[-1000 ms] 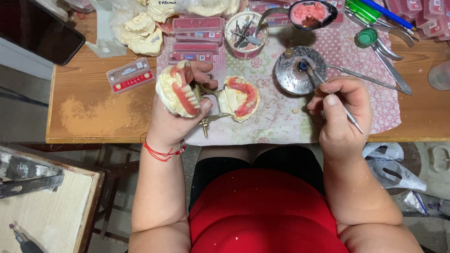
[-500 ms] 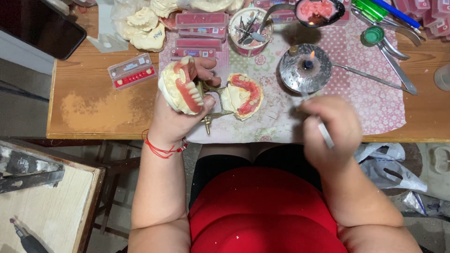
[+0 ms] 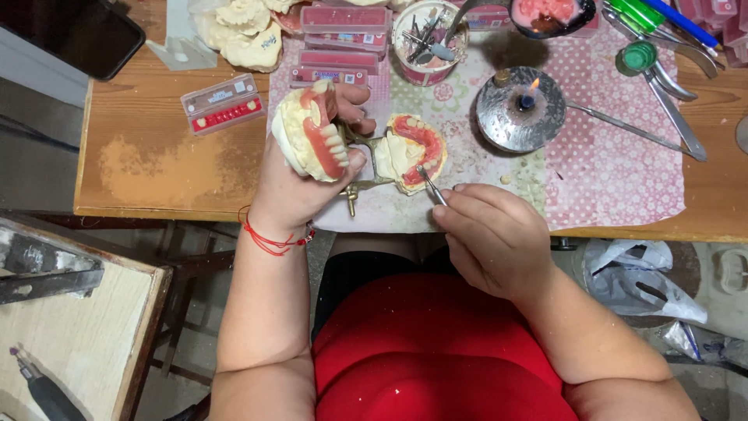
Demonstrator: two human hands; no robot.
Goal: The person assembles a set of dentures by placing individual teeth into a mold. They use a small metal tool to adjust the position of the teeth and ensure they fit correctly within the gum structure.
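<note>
At the far left of the frame a pale wooden board (image 3: 70, 327) is lying low beside the person, and a dark screen (image 3: 70, 31) is resting in the upper left corner. The wooden table (image 3: 156, 156) is stretching across the upper half, with a dusty light patch on its bare part. A small flat box of pink teeth (image 3: 222, 103) is lying on it. To the right of it, the left hand (image 3: 300, 183) is gripping the upper denture cast (image 3: 312, 132), fingers wrapped tight around it, holding it tilted above the table edge. Joined to it by a brass hinge, the lower denture cast (image 3: 409, 152) is lying open on the patterned cloth (image 3: 615, 171), at the middle of the frame. The right hand (image 3: 491, 234) is pinching a thin metal tool (image 3: 431, 185), fingers closed narrow on it, its tip touching the lower cast. Further right a small burner (image 3: 520, 109) is burning with a little flame. Metal instruments (image 3: 670, 101) are lying at the upper right. Below the table edge at the right, a plastic bag (image 3: 631, 273) is sitting on the floor.
</note>
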